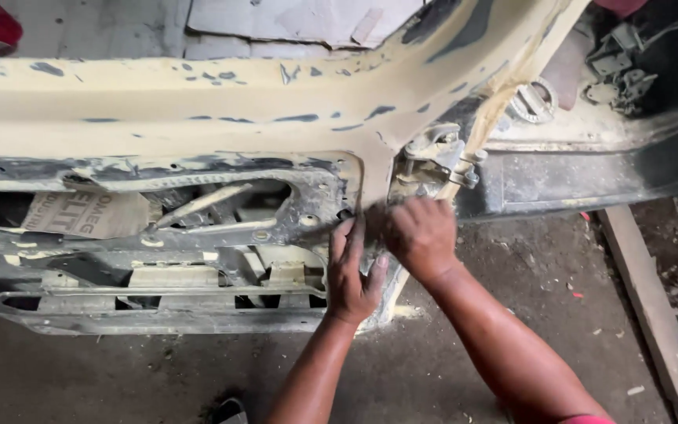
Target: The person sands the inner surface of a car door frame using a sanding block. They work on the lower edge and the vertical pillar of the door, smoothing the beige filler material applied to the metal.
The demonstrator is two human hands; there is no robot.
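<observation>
A car door (pixel 198 110) coated in cream filler, with dark patches showing through, lies across the view. Its inner metal frame (pixel 221 259) with cut-outs faces me. My left hand (pixel 352 271) rests flat on the frame's right end, fingers spread. My right hand (pixel 420 235) is curled against the door's edge just below the hinge (pixel 437 161). Something small and grey sits between the two hands; I cannot tell what it is or which hand grips it.
A piece of printed cardboard (pixel 80 213) sticks inside the door on the left. The car body's sill (pixel 590 177) and door opening lie at the right. A wooden plank (pixel 653 314) rests on the dusty concrete floor (pixel 158 377). A shoe tip (pixel 229 410) shows at the bottom.
</observation>
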